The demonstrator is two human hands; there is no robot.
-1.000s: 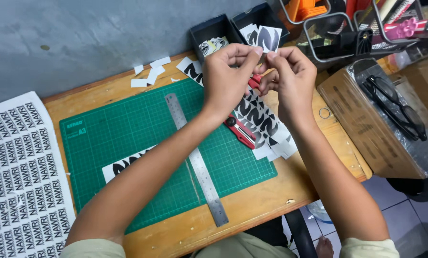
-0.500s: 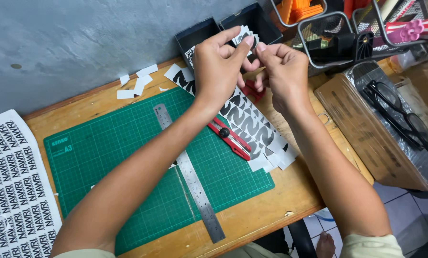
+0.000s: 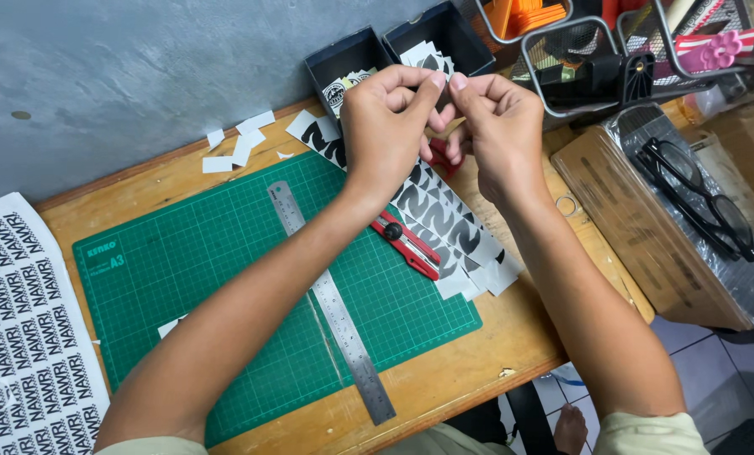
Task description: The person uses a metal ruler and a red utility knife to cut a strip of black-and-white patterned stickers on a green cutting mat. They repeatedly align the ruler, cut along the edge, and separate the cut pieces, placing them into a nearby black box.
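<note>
My left hand (image 3: 385, 126) and my right hand (image 3: 499, 126) are raised over the desk with their fingertips pinched together on a small sticker piece, which the fingers mostly hide. Right below them lie overlapping strips of black-and-white cut stickers (image 3: 449, 232), running diagonally over the right side of the green cutting mat (image 3: 183, 261). A red utility knife (image 3: 406, 244) lies on the mat beside the strips. Just beyond my fingertips stand two small black boxes (image 3: 343, 63) that hold cut stickers.
A steel ruler (image 3: 335, 307) lies diagonally across the mat. A printed sticker sheet (image 3: 23, 337) hangs off the desk's left end. White paper scraps (image 3: 238, 147) lie at the back. Black glasses (image 3: 697, 198) rest on a plastic-wrapped cardboard box (image 3: 638, 244) at right, behind wire mesh organisers (image 3: 596, 76).
Both hands have stayed pinched together and drifted slightly toward the black boxes. The head view has shifted, so the mat and ruler sit differently in the picture.
</note>
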